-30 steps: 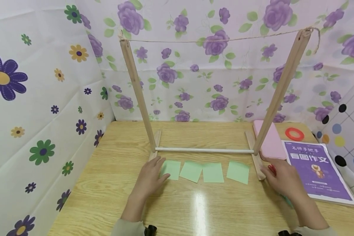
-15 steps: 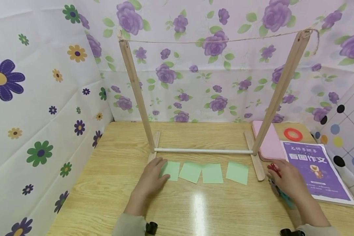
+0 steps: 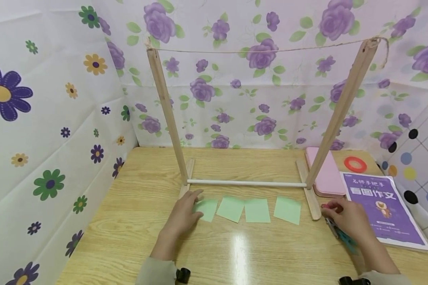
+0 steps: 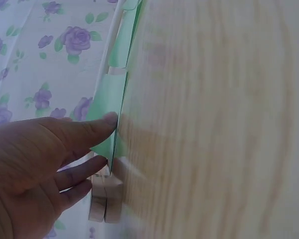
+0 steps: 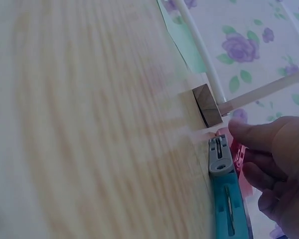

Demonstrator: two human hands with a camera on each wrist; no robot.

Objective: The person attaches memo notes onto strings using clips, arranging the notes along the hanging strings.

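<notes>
Four-sided light-green sticky notes lie in a row on the table; my left hand [image 3: 183, 213] pinches the leftmost sticky note [image 3: 207, 209] by its left side. In the left wrist view, that note is tilted up from the table, with the thumb on its face. My right hand [image 3: 349, 219] has thumb and fingers on a red clothespin [image 5: 237, 153], mostly hidden by the fingers in the head view. Beside it lies a grey and teal clothespin [image 3: 343, 235]. The other notes include a middle one [image 3: 257, 210] and the rightmost one [image 3: 287, 209].
Behind the notes stands a wooden frame [image 3: 169, 114] with a white crossbar [image 3: 246, 183] and a string [image 3: 235, 51] tied between its post tops. At right are a pink case [image 3: 326, 174], a red ring [image 3: 355, 164] and a purple booklet [image 3: 383, 209].
The leftmost note has turned and its left side has come up with my left hand. My right hand has closed its fingers on the red clothespin; the teal one beside it shows more.
</notes>
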